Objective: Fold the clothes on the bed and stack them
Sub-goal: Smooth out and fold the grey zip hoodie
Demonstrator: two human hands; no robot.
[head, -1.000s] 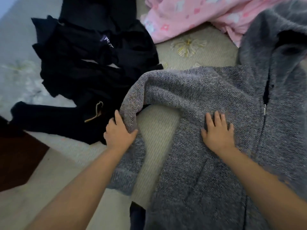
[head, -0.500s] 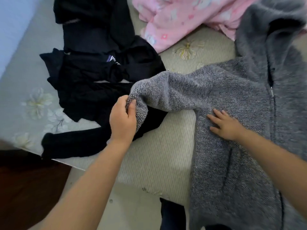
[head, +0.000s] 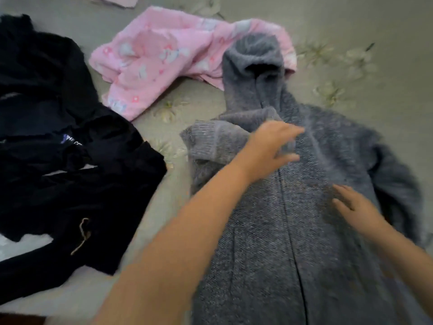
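A grey knit zip hoodie (head: 293, 242) lies face up on the bed, hood pointing away from me. Its left sleeve (head: 210, 141) is folded in over the chest, with the ribbed cuff showing. My left hand (head: 269, 148) reaches across the chest and holds that sleeve's fabric between thumb and fingers; the hand is motion-blurred. My right hand (head: 351, 205) rests flat on the hoodie's right side, fingers spread. The right sleeve (head: 398, 188) lies out to the side.
A heap of black clothes (head: 70, 184) covers the left part of the bed. A crumpled pink printed garment (head: 164, 59) lies behind the hoodie's hood. The grey-green floral bedspread (head: 351, 31) shows at the far right. The bed's near edge runs along the lower left.
My left hand has carried the hoodie's left sleeve from beside the black heap in over the chest. My right hand has shifted to the right on the hoodie. The view has swung right.
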